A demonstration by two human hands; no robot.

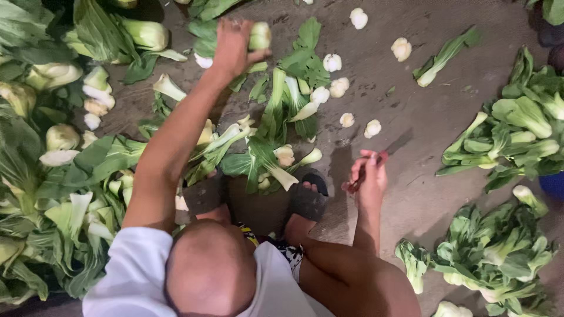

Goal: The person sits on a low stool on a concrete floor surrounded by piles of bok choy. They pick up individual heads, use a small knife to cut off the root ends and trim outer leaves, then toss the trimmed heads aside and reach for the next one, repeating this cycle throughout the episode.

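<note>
My left hand (232, 47) is stretched far forward and closed around a pale green bok choy head (259, 35) at the top of a heap of cut leaves. My right hand (370, 176) is held near my sandalled foot (305, 202) and grips a small knife (395, 147) with a reddish handle, its dark blade pointing up and to the right. Loose green leaves and white stalks (270, 135) lie on the wet ground between both hands.
Untrimmed bok choy is piled along the left edge (47, 194). Trimmed heads lie in heaps at the right (517, 129) and lower right (493, 252). Several cut white stem ends (338, 87) are scattered on the concrete floor (411, 105). A blue container (553, 185) shows at the right edge.
</note>
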